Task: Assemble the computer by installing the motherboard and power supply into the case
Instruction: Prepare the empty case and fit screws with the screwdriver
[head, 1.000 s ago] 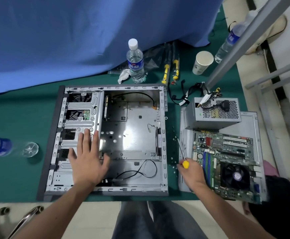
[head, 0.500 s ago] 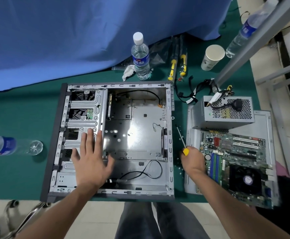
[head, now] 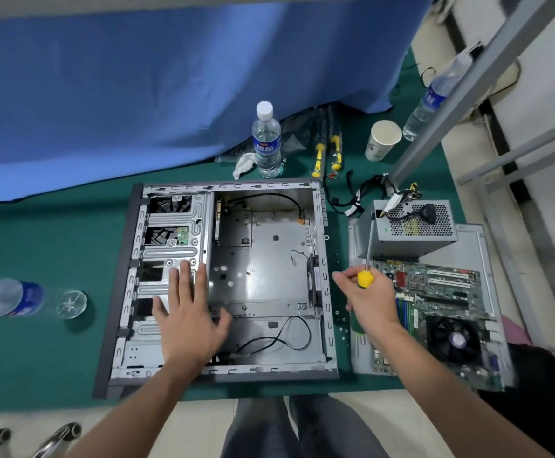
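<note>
The open grey computer case (head: 263, 259) lies flat on the green table, its main bay bare apart from thin cables. My left hand (head: 187, 312) rests flat with spread fingers on the drive cage at the case's left side. My right hand (head: 372, 299) grips a yellow-handled screwdriver (head: 366, 259), shaft pointing up and away, just right of the case wall. The green motherboard (head: 434, 312) with its black fan lies on a grey side panel (head: 471, 239) to the right. The grey power supply (head: 415, 226) stands behind it, cables trailing.
A water bottle (head: 266, 140), crumpled tissue (head: 244, 163), two more screwdrivers (head: 325, 150) and a paper cup (head: 382, 140) sit behind the case. Another bottle (head: 22, 297) lies at the left. Small screws (head: 339, 315) dot the cloth between case and panel. A metal frame (head: 461, 90) rises at right.
My right hand has lifted the screwdriver off the table and raised it, shaft now pointing upward. My left hand has stayed on the drive cage. The camera has tilted a little.
</note>
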`<state>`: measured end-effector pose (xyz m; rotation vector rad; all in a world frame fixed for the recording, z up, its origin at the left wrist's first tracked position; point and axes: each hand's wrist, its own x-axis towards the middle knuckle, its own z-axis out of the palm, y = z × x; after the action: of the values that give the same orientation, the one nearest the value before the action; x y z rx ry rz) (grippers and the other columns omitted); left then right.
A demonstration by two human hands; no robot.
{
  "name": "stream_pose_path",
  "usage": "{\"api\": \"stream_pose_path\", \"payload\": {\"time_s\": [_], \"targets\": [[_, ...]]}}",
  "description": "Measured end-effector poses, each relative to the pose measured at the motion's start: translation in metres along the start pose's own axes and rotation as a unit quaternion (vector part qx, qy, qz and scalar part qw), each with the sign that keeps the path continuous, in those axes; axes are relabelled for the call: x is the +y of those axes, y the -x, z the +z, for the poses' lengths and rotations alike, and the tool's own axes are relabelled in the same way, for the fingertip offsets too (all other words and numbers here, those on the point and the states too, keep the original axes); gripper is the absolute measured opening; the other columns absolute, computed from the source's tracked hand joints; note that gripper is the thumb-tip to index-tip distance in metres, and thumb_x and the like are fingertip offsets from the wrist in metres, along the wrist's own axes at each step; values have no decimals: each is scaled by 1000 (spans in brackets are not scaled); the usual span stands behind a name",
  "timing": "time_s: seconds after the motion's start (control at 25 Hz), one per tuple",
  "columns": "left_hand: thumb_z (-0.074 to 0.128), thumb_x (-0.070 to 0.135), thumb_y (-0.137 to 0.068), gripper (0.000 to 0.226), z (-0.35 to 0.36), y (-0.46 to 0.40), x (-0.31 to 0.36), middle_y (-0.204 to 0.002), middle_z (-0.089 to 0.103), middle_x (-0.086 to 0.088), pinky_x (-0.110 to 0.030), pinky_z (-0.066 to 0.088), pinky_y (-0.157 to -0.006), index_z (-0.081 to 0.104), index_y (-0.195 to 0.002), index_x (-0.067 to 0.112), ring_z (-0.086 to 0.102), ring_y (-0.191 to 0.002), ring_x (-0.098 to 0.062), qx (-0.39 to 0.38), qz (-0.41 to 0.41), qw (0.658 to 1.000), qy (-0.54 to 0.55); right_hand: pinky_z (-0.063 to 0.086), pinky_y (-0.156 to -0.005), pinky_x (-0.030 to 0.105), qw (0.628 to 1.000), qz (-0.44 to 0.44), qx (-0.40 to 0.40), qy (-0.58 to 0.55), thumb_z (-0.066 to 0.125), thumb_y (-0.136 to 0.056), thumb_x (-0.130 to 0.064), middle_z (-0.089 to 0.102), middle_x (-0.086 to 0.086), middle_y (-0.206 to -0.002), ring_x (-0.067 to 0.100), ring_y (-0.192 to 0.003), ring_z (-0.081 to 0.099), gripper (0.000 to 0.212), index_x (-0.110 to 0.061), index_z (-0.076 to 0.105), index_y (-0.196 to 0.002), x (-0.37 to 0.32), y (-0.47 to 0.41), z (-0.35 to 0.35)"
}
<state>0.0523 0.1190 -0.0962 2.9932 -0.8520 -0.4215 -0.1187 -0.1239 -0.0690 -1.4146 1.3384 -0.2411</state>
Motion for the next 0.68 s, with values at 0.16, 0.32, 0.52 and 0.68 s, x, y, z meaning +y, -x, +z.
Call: {"api": "stream_pose_path", "payload": {"time_s": [0.16, 0.32, 0.52, 0.68], "targets": [[38, 62, -88, 95, -3, 2, 0, -160, -30, -4, -61, 4, -117, -22, -153, 26, -28, -147, -23, -52, 17, 999, 1, 52, -53, 30, 997, 8, -71, -20, 73, -87, -22, 62, 0, -61, 12, -47, 55, 11, -14, 66, -87, -29, 33, 10], [59, 46, -90, 82, -26, 12, -2, -164, 3, 1, -54, 1, -120, 15, -157, 29, 0, -152, -20, -41, 40, 982, 183, 50, -55, 33, 982, 7, -187, -20, 67, -92, -18, 62, 2, -66, 14, -52, 51, 13, -5, 64, -89, -50, 66, 36], [69, 26, -92, 37, -76, 14, 1, -117, 60, 19, -22, 45, -96, 56, -123, 39, 55, -107, 4, -22, 184, 881, 435, 46, -51, 29, 957, -17, -287, -33, 65, -95, -20, 61, 2, -70, 13, -52, 49, 13, -9, 62, -89, -88, 84, 76], [71, 14, -89, 24, -104, 0, -15, -89, 69, 16, -18, 50, -78, 70, -96, 37, 64, -86, -5, -18, 207, 845, 493, 47, -52, 29, 943, -27, -330, -28, 64, -95, -22, 61, 2, -70, 13, -54, 50, 13, -13, 65, -86, -99, 98, 103]]}}
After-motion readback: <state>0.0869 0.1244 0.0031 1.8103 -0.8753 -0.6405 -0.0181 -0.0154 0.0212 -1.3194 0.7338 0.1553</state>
